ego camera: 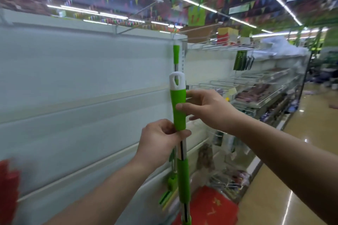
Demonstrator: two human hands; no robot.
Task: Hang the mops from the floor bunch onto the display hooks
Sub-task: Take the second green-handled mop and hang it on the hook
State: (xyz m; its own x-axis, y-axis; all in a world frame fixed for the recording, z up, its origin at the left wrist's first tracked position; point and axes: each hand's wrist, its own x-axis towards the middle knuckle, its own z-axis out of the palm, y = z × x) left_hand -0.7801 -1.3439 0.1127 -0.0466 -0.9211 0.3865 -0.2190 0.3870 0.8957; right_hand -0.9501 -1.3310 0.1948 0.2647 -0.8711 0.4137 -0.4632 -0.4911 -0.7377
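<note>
I hold a green mop (179, 107) upright in front of a white display panel (82, 82). Its handle has a green grip, a white cap with a hanging hole at the top, and a shiny metal shaft below. My left hand (161, 139) grips the shaft just under the green grip. My right hand (206, 109) touches the grip from the right, thumb across its front, fingers loosely bent. Behind it a second green mop (176, 55) hangs from a display hook (175, 35) at the panel's top edge, its head low near the floor.
Long wire hooks (142, 23) stick out along the panel's top edge. Wire shelves (256, 86) with packaged goods run to the right. A red mat (210, 206) lies on the floor below. The glossy aisle floor (301, 151) stretches away on the right. Something red (9, 188) shows at the bottom left.
</note>
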